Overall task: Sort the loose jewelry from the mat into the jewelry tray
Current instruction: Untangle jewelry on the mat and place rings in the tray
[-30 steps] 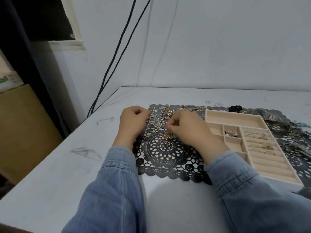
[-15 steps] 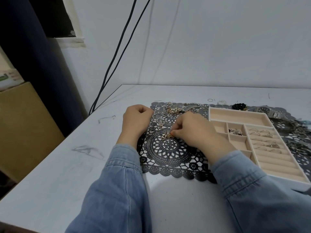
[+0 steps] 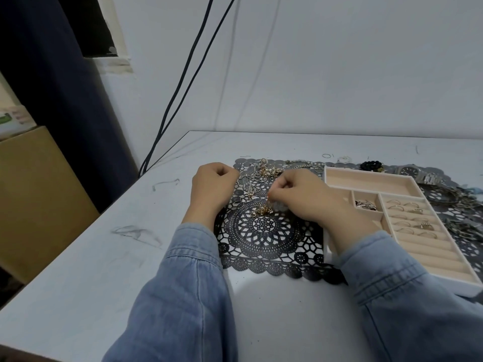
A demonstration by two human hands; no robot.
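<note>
Right hand (image 3: 300, 197) lifted off jewelry (image 3: 261, 211), grip unclear, left hand (image 3: 211, 186) fisted at mat (image 3: 264, 248) edge

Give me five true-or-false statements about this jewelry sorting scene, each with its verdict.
1. The right hand pinches at a gold cluster on the mat. True.
2. The long back compartment of the jewelry tray holds necklaces. False: it shows only bare lining.
3. Rings sit in the tray's slotted rolls. True.
4. The wristwatch lies inside the tray. False: it lies on the mat beyond the tray.
5. The left hand reaches into the tray. False: it rests curled at the mat's left edge.
</note>
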